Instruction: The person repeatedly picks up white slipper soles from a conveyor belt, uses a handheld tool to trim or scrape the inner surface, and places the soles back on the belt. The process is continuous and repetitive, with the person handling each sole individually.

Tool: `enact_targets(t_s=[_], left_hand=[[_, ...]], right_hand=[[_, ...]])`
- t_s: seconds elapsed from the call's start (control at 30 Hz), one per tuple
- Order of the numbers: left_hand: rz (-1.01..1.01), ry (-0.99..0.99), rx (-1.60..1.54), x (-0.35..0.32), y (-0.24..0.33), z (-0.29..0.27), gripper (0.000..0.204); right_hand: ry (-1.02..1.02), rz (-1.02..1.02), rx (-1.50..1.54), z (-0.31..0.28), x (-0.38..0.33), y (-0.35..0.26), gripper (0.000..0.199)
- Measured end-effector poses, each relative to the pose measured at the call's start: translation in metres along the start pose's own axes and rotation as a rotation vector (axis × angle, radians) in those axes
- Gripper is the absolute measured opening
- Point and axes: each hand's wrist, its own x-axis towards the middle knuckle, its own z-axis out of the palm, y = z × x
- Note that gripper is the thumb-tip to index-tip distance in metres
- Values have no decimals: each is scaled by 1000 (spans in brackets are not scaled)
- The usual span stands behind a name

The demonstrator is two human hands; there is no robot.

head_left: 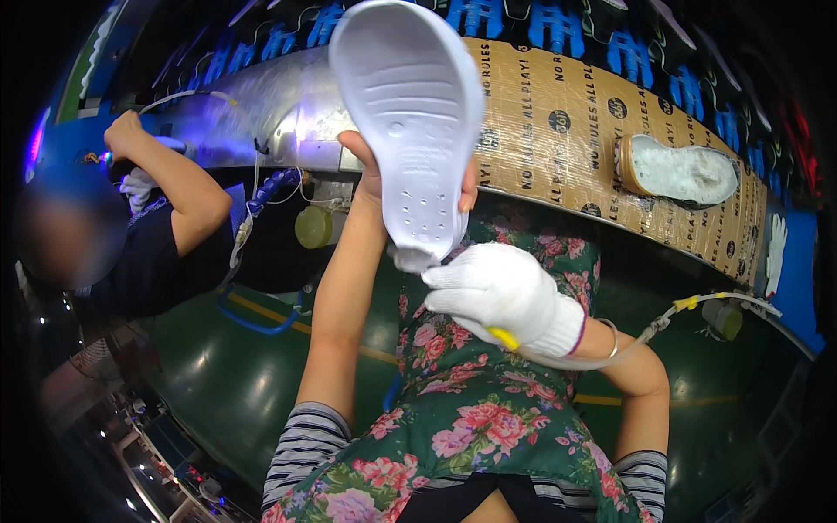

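My bare left hand point(370, 174) grips a pale lilac-white shoe sole point(410, 96), thumb on its left edge and fingertips on its right. The sole stands tilted with its broad end up; ridges and small holes mark its face. My right hand point(497, 292), in a white knit glove, is closed just below the narrow end. From its fingers a greyish tuft point(414, 259), which looks like a brush tip, meets the sole's lower edge; the handle is hidden. A pale hose point(602, 362) with yellow tape runs along my right wrist into the glove.
A cardboard-covered bench point(558, 166) curves ahead, with a pale-lined shoe upper point(680, 172) on its right. Blue racks point(558, 26) line the back. A co-worker's arm point(179, 179) reaches over the metal bench at left. A white glove point(776, 253) hangs far right.
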Motion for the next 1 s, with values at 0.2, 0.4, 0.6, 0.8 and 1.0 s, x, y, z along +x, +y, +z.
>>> enact_targets(t_s=[0.2, 0.4, 0.6, 0.8, 1.0], left_hand=[[-282, 403, 330, -13, 0, 11, 125], [-522, 525, 498, -10, 4, 8, 117], [-592, 441, 558, 16, 2, -14, 107], [144, 309, 135, 23, -17, -41, 98], [625, 761, -324, -17, -33, -4, 63]], right_hand=[[75, -55, -116, -1, 2, 12, 36], [30, -19, 50, -7, 3, 13, 34], [99, 28, -9, -7, 1, 12, 28], [639, 813, 758, -35, -4, 11, 15], [863, 778, 977, -21, -18, 38, 20]])
